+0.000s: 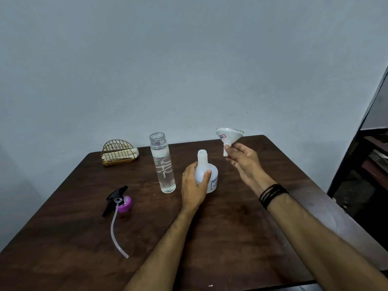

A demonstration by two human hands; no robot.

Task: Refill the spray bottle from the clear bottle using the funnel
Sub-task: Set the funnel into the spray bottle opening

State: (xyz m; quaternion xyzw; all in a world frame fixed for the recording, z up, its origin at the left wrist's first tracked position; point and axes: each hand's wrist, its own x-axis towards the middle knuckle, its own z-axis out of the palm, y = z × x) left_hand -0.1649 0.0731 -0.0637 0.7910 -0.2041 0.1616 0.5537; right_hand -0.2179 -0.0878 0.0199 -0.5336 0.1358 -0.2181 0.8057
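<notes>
White plastic spray bottle upright on dark counter, gripped at shoulder by left hand, thumb in front. Right hand raised, fingers pinching funnel spout, tilted, just right of bottle's open neck. Clear bottle left, uncapped.

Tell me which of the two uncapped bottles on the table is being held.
The squat white plastic spray bottle, gripped by the left hand. The tall clear bottle beside it stands untouched.
</notes>
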